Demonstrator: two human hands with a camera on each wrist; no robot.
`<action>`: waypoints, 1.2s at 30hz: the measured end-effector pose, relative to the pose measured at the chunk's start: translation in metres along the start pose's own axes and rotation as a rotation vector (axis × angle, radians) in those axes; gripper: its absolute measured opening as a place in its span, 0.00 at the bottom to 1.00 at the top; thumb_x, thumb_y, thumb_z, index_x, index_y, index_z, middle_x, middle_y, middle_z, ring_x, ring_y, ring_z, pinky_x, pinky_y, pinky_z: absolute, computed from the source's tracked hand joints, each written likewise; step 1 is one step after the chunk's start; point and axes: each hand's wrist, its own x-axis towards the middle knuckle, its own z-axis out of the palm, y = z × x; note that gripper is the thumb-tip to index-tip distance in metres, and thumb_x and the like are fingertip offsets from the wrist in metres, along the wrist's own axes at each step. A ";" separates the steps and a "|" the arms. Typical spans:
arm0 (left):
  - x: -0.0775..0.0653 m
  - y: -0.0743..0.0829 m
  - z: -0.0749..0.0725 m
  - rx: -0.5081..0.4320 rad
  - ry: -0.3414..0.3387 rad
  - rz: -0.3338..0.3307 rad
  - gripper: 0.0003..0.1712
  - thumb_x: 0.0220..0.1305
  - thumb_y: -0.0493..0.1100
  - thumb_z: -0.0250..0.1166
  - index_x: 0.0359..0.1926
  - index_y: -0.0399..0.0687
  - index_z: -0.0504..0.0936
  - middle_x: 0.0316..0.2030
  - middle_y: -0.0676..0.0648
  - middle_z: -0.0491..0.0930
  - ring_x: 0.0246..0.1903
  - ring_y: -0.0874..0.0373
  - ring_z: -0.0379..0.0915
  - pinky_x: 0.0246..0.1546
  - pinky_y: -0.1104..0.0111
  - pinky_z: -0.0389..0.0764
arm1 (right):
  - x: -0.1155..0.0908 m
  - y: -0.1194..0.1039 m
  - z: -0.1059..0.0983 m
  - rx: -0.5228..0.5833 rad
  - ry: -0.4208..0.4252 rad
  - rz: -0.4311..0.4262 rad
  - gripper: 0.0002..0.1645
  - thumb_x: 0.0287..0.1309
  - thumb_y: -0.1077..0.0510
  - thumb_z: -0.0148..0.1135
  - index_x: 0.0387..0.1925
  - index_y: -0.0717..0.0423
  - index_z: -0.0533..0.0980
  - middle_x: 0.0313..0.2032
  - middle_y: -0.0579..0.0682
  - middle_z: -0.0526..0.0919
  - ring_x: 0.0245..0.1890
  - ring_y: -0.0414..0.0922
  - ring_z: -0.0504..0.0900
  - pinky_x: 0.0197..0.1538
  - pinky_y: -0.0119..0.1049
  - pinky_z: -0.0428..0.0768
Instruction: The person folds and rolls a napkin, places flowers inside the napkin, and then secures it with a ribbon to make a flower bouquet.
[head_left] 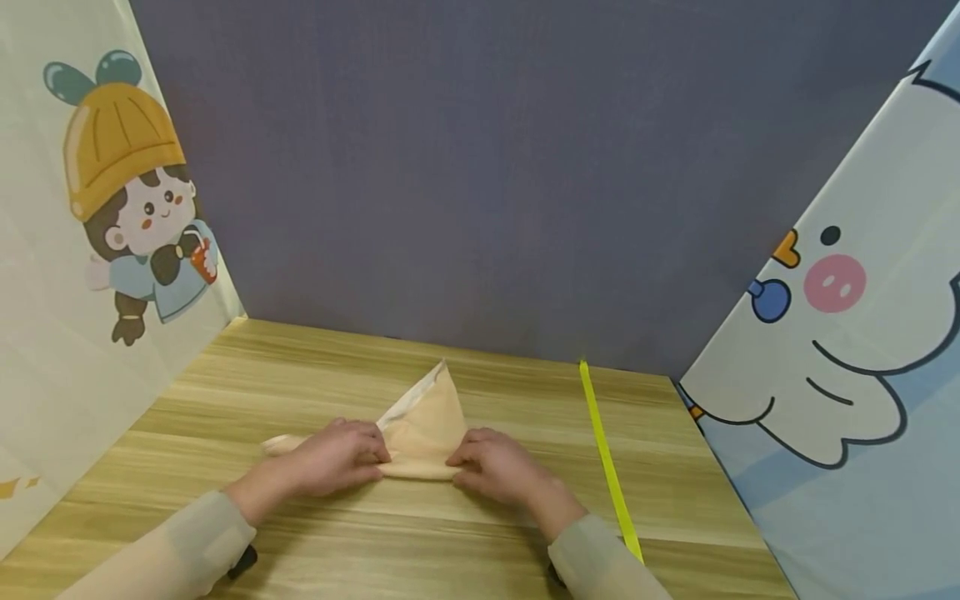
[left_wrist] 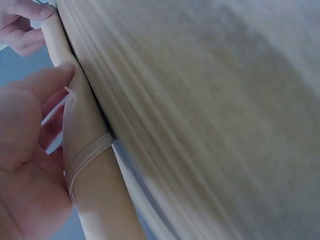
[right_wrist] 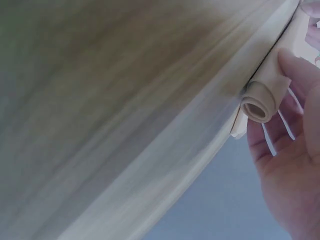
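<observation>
Rolling seems underway, left hand (head_left: 341, 457) and right hand (head_left: 504, 468) gripping beige cloth (head_left: 418, 472); its flap (head_left: 431, 417) beyond them likely needs winding in.

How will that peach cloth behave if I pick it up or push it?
The peach cloth is probably floppy, as it bends into a roll. It's likely light: the layers look thin and the rolled end hollow. Pushed, it may unwind, since a flap is unrolled.
</observation>
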 end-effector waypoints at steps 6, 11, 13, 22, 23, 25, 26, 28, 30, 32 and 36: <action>-0.003 -0.001 0.001 -0.005 0.046 0.004 0.03 0.73 0.47 0.74 0.44 0.60 0.94 0.45 0.61 0.87 0.48 0.62 0.82 0.48 0.61 0.70 | 0.002 0.002 0.000 0.033 -0.023 0.006 0.12 0.77 0.53 0.69 0.54 0.49 0.90 0.48 0.43 0.91 0.49 0.37 0.86 0.59 0.36 0.84; -0.005 -0.002 0.003 -0.038 0.062 -0.026 0.04 0.75 0.45 0.73 0.44 0.58 0.93 0.45 0.61 0.86 0.48 0.63 0.80 0.49 0.61 0.69 | 0.003 0.003 -0.001 0.111 -0.049 0.084 0.11 0.79 0.54 0.66 0.55 0.48 0.89 0.51 0.44 0.92 0.53 0.42 0.88 0.61 0.41 0.85; -0.004 -0.003 0.003 -0.052 0.062 -0.057 0.04 0.76 0.45 0.71 0.46 0.58 0.93 0.43 0.62 0.88 0.46 0.64 0.78 0.49 0.61 0.67 | 0.003 0.004 -0.001 0.158 -0.055 0.114 0.10 0.80 0.54 0.65 0.55 0.45 0.87 0.51 0.45 0.91 0.53 0.42 0.88 0.59 0.42 0.86; 0.004 -0.002 0.000 -0.105 0.088 -0.104 0.09 0.73 0.39 0.73 0.47 0.55 0.83 0.37 0.57 0.89 0.35 0.67 0.83 0.39 0.65 0.83 | 0.005 0.005 0.000 0.199 -0.038 0.136 0.07 0.80 0.55 0.64 0.51 0.42 0.85 0.46 0.42 0.87 0.46 0.36 0.83 0.54 0.39 0.84; 0.004 -0.002 0.001 -0.093 0.091 -0.097 0.10 0.72 0.38 0.73 0.49 0.54 0.83 0.40 0.55 0.88 0.36 0.64 0.83 0.38 0.65 0.84 | 0.005 0.005 0.000 0.185 -0.032 0.130 0.07 0.80 0.55 0.64 0.51 0.43 0.85 0.46 0.42 0.85 0.45 0.35 0.82 0.54 0.38 0.84; 0.005 -0.002 0.002 -0.053 0.099 -0.078 0.15 0.71 0.37 0.74 0.55 0.52 0.85 0.48 0.51 0.87 0.39 0.60 0.85 0.41 0.63 0.87 | 0.006 0.006 0.001 0.152 -0.016 0.116 0.07 0.79 0.56 0.65 0.51 0.45 0.87 0.46 0.42 0.83 0.44 0.35 0.79 0.53 0.37 0.82; 0.005 -0.002 0.002 -0.033 0.102 -0.056 0.16 0.70 0.36 0.74 0.57 0.51 0.86 0.50 0.49 0.87 0.41 0.57 0.86 0.43 0.61 0.88 | 0.006 0.006 0.001 0.134 -0.004 0.107 0.07 0.79 0.56 0.66 0.51 0.45 0.87 0.45 0.42 0.82 0.44 0.35 0.78 0.53 0.37 0.82; 0.006 -0.003 0.003 0.001 0.105 -0.018 0.18 0.69 0.35 0.74 0.59 0.50 0.88 0.53 0.48 0.87 0.45 0.53 0.88 0.48 0.57 0.89 | 0.007 0.005 0.001 0.098 0.018 0.082 0.07 0.77 0.57 0.68 0.50 0.46 0.88 0.46 0.42 0.83 0.45 0.37 0.78 0.53 0.37 0.82; 0.006 -0.004 0.004 0.024 0.106 0.011 0.18 0.69 0.34 0.74 0.57 0.51 0.91 0.53 0.49 0.90 0.48 0.52 0.88 0.52 0.54 0.88 | 0.008 0.004 0.002 0.065 0.035 0.055 0.08 0.76 0.58 0.69 0.51 0.46 0.88 0.48 0.43 0.84 0.49 0.39 0.80 0.57 0.38 0.83; 0.006 -0.004 0.005 0.039 0.102 0.023 0.15 0.68 0.34 0.75 0.53 0.53 0.92 0.50 0.52 0.92 0.49 0.52 0.88 0.54 0.53 0.87 | 0.010 0.002 0.002 0.040 0.038 0.021 0.10 0.76 0.60 0.68 0.53 0.46 0.87 0.51 0.43 0.87 0.53 0.41 0.82 0.60 0.39 0.83; 0.005 -0.004 0.005 0.048 0.097 -0.003 0.13 0.69 0.35 0.74 0.51 0.56 0.91 0.46 0.56 0.92 0.45 0.55 0.85 0.49 0.54 0.84 | 0.012 -0.002 0.002 0.014 0.000 -0.001 0.15 0.79 0.60 0.64 0.59 0.43 0.87 0.56 0.41 0.90 0.58 0.43 0.85 0.67 0.42 0.81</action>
